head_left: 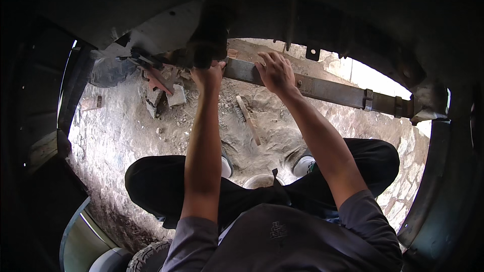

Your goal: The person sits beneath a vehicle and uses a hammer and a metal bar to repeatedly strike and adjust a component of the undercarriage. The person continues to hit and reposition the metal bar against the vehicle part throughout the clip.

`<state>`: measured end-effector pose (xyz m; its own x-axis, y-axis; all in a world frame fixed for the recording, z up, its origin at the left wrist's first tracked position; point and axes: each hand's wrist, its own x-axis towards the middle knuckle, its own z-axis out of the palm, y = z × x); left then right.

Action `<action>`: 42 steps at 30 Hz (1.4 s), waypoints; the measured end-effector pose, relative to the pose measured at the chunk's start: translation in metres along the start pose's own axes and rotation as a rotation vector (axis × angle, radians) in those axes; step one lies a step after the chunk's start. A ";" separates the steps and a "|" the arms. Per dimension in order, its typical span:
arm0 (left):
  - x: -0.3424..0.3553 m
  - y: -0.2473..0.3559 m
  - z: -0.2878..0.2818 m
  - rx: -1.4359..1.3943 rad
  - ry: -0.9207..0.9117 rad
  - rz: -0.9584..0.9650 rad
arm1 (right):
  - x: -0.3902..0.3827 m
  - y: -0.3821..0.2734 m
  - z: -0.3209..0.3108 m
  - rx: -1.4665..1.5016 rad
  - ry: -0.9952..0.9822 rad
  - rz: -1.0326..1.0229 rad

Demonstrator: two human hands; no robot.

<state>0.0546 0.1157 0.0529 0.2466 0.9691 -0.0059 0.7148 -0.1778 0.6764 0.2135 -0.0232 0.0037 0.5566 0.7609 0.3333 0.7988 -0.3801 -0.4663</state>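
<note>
A long grey leaf spring (330, 90) with metal clamps runs across the view under a dark vehicle body. My right hand (277, 73) lies on it with the fingers stretched out and spread. Next to the spring's left part, my left hand (207, 76) is raised beneath a dark, rounded part (205, 43). Its fingers are curled, and that dark part hides some of them; what they grip cannot be made out. On the dirt below, between the two forearms, lies a wire brush (248, 121) with a wooden handle.
Reddish metal pieces (160, 79) and broken blocks (175, 95) are at the left. A tyre (112, 72) shows beyond them, and another tyre (149, 258) sits at the lower left. Dark bodywork (312, 17) hangs low overhead. A metal bracket (428, 115) meets the spring's right end.
</note>
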 end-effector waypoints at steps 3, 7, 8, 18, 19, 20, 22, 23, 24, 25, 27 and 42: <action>-0.006 -0.007 -0.007 -0.029 -0.035 0.050 | -0.003 -0.001 -0.006 0.014 -0.116 0.053; -0.004 0.002 -0.004 -0.109 -0.060 -0.051 | 0.001 -0.007 -0.008 0.029 -0.223 0.111; 0.002 -0.003 0.001 -0.127 -0.081 -0.063 | -0.002 -0.006 -0.005 0.029 -0.203 0.092; -0.007 0.003 -0.002 -0.157 -0.088 -0.051 | -0.005 0.001 -0.004 0.029 -0.149 0.122; -0.011 0.016 -0.008 -0.204 -0.124 -0.095 | -0.005 0.000 -0.004 0.031 -0.153 0.136; -0.011 0.012 -0.006 -0.243 -0.134 -0.075 | -0.006 0.001 -0.005 0.033 -0.158 0.151; -0.007 -0.001 -0.001 -0.108 -0.038 -0.032 | -0.004 -0.005 -0.009 0.053 -0.156 0.162; -0.004 -0.009 0.000 -0.038 0.014 -0.017 | -0.003 -0.007 -0.008 0.050 -0.159 0.152; -0.008 -0.009 -0.001 -0.036 0.006 -0.009 | -0.003 -0.005 -0.007 0.038 -0.163 0.153; -0.008 -0.007 -0.001 -0.064 -0.013 -0.023 | -0.004 -0.004 -0.006 0.026 -0.168 0.153; -0.009 0.001 -0.003 -0.120 -0.051 -0.047 | -0.004 -0.001 -0.006 0.045 -0.129 0.148; -0.003 -0.023 0.028 0.011 0.255 -0.035 | -0.005 -0.005 -0.009 0.066 -0.133 0.183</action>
<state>0.0553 0.1124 0.0167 0.0495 0.9862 0.1579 0.7275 -0.1439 0.6709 0.2085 -0.0292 0.0116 0.6521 0.7470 0.1292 0.6683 -0.4859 -0.5633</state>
